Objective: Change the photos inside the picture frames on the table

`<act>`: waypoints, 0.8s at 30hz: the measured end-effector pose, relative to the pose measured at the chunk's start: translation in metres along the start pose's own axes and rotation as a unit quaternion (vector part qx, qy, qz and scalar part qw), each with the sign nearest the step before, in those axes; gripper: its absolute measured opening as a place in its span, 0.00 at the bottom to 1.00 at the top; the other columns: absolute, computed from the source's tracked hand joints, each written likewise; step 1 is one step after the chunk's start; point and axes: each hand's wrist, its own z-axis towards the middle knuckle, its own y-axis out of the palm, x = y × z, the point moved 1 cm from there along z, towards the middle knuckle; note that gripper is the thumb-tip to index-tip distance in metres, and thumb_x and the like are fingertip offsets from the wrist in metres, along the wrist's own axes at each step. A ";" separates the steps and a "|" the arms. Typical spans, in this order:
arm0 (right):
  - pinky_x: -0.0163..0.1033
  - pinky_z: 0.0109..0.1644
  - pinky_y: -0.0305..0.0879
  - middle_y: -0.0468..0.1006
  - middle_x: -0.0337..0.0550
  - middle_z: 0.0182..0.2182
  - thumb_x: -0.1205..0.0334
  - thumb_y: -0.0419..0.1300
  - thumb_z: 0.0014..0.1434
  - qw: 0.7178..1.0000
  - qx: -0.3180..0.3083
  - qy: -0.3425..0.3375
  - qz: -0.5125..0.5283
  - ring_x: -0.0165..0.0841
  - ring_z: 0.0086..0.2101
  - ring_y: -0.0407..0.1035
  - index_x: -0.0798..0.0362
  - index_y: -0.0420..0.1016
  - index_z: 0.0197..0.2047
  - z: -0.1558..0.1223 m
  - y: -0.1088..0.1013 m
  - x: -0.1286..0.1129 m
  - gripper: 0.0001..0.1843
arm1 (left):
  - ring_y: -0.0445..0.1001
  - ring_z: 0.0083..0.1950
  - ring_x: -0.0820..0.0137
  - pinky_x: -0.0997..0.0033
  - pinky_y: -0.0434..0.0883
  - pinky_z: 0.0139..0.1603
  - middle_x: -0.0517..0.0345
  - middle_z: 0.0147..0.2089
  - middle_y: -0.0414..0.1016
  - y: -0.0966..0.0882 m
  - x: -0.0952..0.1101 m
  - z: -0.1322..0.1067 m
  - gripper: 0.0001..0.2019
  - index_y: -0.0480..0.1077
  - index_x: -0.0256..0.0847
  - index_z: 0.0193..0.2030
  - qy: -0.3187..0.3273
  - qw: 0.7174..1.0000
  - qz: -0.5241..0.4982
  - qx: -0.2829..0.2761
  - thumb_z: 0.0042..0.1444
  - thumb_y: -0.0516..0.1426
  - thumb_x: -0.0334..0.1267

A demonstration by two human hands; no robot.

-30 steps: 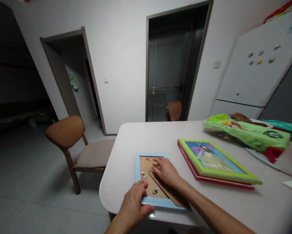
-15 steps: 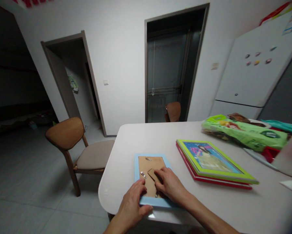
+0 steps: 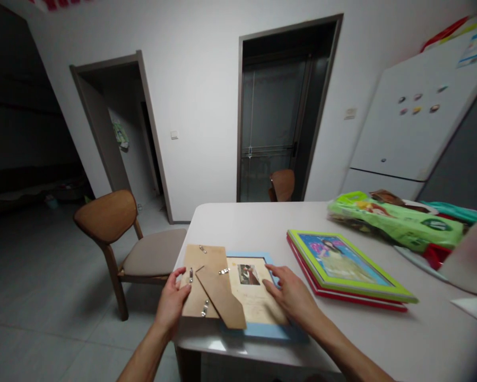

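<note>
My left hand (image 3: 171, 298) grips the left edge of a brown backing board (image 3: 212, 262) fitted with metal clips and a folding stand leg (image 3: 224, 300). The board is off the frame and overlaps its left part. Under it, face down on the table, lies a light blue picture frame (image 3: 258, 330). Inside the frame shows a cream sheet (image 3: 242, 300) with a small printed picture (image 3: 248, 275). My right hand (image 3: 292, 292) is at the frame's right side, fingers apart, fingertips by the sheet's edge. Whether they touch it I cannot tell.
To the right lie stacked picture frames, a green one (image 3: 353, 260) over a red one (image 3: 305, 276). Behind them is a green plastic package (image 3: 397, 220). A wooden chair (image 3: 150, 254) stands left of the white table (image 3: 238, 223). A fridge (image 3: 405, 122) is at the right.
The backing board has come off the blue frame and moved left in my left hand, uncovering the cream sheet. My right hand has left the stand leg and shifted to the frame's right side.
</note>
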 end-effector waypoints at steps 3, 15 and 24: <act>0.40 0.41 0.58 0.70 0.55 0.38 0.58 0.49 0.49 0.993 -0.025 0.072 -0.086 0.38 0.37 0.66 0.62 0.61 0.51 0.002 0.008 0.033 0.26 | 0.71 0.26 0.74 0.77 0.66 0.27 0.62 0.28 0.71 -0.032 -0.009 0.006 0.21 0.52 0.38 0.48 -0.016 0.993 0.106 0.046 0.45 0.51 0.29; 0.35 0.24 0.61 0.71 0.38 0.22 0.65 0.51 0.44 0.847 -0.062 0.276 0.450 0.30 0.20 0.65 0.55 0.47 0.57 0.000 -0.022 0.035 0.36 | 0.59 0.54 0.62 0.64 0.55 0.53 0.48 0.52 0.62 -0.020 -0.016 0.010 0.23 0.58 0.35 0.49 0.121 0.840 0.524 0.066 0.43 0.53 0.31; 0.30 0.20 0.59 0.69 0.33 0.19 0.67 0.59 0.41 0.783 -0.029 0.211 0.585 0.25 0.16 0.61 0.53 0.41 0.59 0.001 -0.049 -0.011 0.44 | 0.55 0.55 0.61 0.61 0.55 0.56 0.48 0.55 0.57 0.135 0.021 -0.036 0.32 0.53 0.38 0.54 0.282 0.890 0.322 -0.159 0.40 0.59 0.39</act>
